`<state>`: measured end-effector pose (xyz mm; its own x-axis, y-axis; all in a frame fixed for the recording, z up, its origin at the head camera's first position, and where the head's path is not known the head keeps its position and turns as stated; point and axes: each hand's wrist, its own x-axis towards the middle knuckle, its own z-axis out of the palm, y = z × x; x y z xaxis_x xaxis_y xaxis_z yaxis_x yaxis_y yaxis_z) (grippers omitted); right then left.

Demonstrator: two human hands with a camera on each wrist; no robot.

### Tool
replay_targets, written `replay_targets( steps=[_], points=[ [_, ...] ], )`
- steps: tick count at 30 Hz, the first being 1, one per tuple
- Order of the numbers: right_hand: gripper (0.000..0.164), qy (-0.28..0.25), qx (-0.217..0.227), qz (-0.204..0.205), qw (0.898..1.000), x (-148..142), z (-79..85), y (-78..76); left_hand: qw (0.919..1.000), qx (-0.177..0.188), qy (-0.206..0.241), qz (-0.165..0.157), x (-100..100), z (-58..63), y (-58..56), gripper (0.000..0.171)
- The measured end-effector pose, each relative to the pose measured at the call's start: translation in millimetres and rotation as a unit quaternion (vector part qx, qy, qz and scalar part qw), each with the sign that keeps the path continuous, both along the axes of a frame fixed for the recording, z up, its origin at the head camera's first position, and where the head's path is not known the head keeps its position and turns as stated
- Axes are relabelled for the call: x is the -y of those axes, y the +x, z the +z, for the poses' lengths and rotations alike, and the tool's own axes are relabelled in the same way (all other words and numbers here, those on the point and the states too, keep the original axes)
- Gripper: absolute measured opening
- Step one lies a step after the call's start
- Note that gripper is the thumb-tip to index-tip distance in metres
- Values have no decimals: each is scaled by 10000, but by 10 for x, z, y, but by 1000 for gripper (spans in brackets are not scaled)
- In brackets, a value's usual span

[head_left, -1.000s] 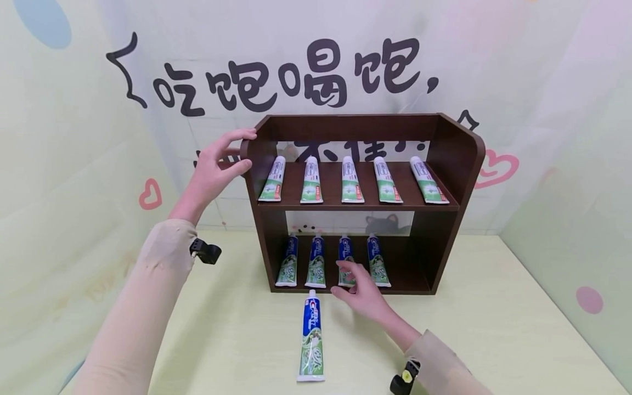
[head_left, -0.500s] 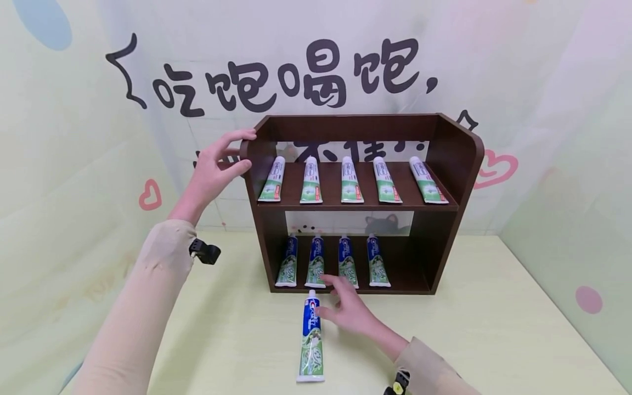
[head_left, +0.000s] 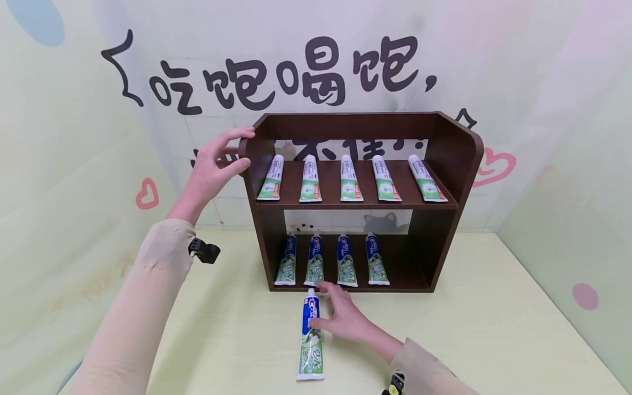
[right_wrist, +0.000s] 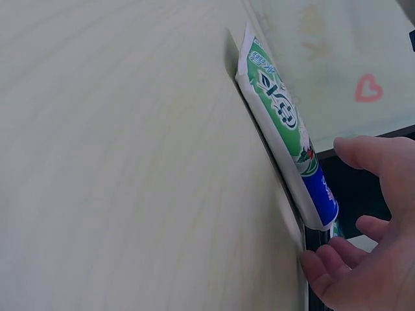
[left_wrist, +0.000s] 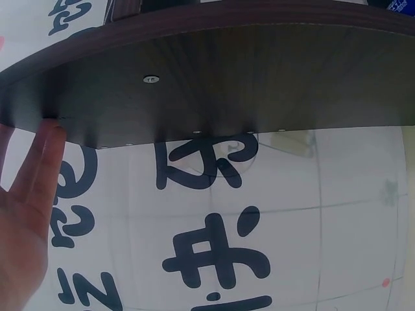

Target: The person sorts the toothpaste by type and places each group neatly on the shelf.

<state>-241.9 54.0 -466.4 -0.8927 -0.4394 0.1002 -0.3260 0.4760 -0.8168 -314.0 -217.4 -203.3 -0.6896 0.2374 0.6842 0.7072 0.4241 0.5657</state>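
Observation:
A dark brown two-tier shelf (head_left: 446,164) stands on the table. My left hand (head_left: 211,167) holds its upper left corner, fingertips at the top edge and thumb at the front edge; in the left wrist view, fingers (left_wrist: 40,162) touch the outer side panel. A blue and green toothpaste tube (head_left: 311,351) lies on the table before the shelf, cap towards it. Over the tube's upper right side my right hand (head_left: 348,318) hovers with thumb and fingers spread. In the right wrist view the tube (right_wrist: 279,107) shows apart from the thumb, near the lower fingers.
Several white and green toothpaste tubes (head_left: 351,184) lie in a row on the upper tier. Several blue and green toothpaste tubes (head_left: 346,263) line the lower tier, left to centre. A printed curtain (head_left: 99,164) hangs behind the pale table (head_left: 222,329).
My right hand has moved left and towards me, from the lower tier's tubes to the tube on the table. My left hand stays at the shelf corner.

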Motion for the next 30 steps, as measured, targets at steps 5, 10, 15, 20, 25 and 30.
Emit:
replay_targets(
  steps=[5, 10, 15, 20, 25, 30],
  points=[
    [85, 214, 34, 68, 9997, 19, -3, -4, 10000, -4, 24, -23, -16, 11, 2, 44],
    [89, 502, 90, 168, 9986, 40, -12, 4, 10000, 39, 7, 1, -25, 13, 17, 44],
    [94, 760, 34, 232, 9968, 59, -14, 39, 10000, 64, -21, 72, 18, -34, -53, 45],
    [100, 907, -43, 248, 9956, 70, -24, 55, 10000, 67, 1, 22, 22, -39, -67, 46],
    [101, 1076, -163, 268, 9937, 106, -16, 49, 9999, 96, 3, 71, 49, -71, -151, 46],
    [100, 1151, -139, 303, 9928, 139, 18, 53, 9999, 102, 35, 112, 73, -92, -209, 47]
  ],
)
